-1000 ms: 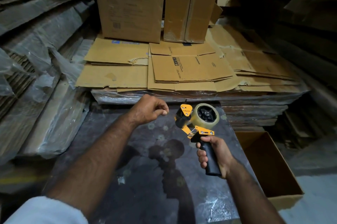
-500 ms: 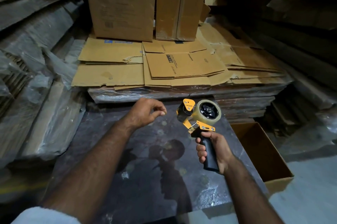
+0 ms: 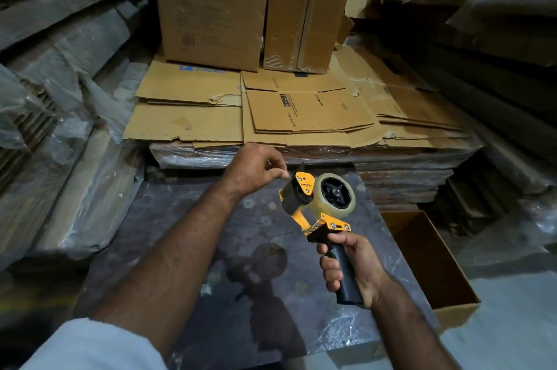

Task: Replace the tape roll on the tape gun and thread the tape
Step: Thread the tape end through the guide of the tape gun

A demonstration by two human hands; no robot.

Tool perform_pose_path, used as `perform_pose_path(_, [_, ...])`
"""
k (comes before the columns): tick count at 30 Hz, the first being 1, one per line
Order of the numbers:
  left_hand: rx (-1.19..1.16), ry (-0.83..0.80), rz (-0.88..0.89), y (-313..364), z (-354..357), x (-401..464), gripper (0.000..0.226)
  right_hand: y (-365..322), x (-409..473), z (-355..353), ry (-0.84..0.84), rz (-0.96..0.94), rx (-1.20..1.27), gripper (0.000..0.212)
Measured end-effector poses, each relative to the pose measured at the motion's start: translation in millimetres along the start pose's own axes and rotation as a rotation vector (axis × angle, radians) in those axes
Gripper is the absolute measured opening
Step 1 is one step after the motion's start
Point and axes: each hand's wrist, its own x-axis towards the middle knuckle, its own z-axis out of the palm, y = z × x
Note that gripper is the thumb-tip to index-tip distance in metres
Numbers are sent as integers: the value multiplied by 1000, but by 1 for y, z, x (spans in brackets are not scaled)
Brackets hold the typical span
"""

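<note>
My right hand [image 3: 355, 267] grips the black handle of a yellow tape gun [image 3: 304, 195] and holds it upright over the dark bench. A clear tape roll [image 3: 336, 196] sits on the gun's black hub. My left hand [image 3: 256, 167] hovers just left of the gun's front end. Its thumb and forefinger are pinched together right by the dark flap at the top. No tape shows between those fingertips.
The dark plastic-covered bench [image 3: 241, 264] lies under both arms. Flattened cardboard sheets [image 3: 301, 116] are stacked behind it, with upright cartons [image 3: 211, 8] on top. An open brown box [image 3: 428, 258] stands low on the right. Wrapped cardboard bundles [image 3: 60, 128] lean on the left.
My left hand has closed the gap to the gun's front end, keeping its fingertips pinched. My right hand still holds the handle, with the gun tipped slightly more upright.
</note>
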Motion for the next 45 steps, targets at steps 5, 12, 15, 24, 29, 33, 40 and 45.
perform_pose_path(5, [-5, -20, 0, 2, -5, -4, 10, -1, -2, -12, 46, -2, 38, 20])
perform_pose_path(12, [-347, -54, -249, 5, 16, -6, 21, 5, 2, -7, 9, 50, -19, 20])
perform_pose_path(15, [-443, -123, -295, -3, 18, -10, 19, 6, 2, -11, 5, 75, -31, 20])
perform_pose_path(24, [-584, -270, -270, -15, 22, -22, 5, 4, 3, -15, -20, 69, 2, 19])
perform_pose_path(29, [-487, -253, -199, -17, 28, -22, 4, -1, 6, -14, 6, 69, 1, 20])
perform_pose_path(33, [-416, -241, -196, -28, 11, -19, 4, -6, 7, -17, 42, 36, -22, 21])
perform_pose_path(40, [-45, -247, -62, -22, 3, -23, 8, -19, 14, -32, 156, -78, 78, 20])
perform_pose_path(45, [-38, -111, -171, -52, -24, -32, 6, -36, -4, -62, 278, -206, 158, 19])
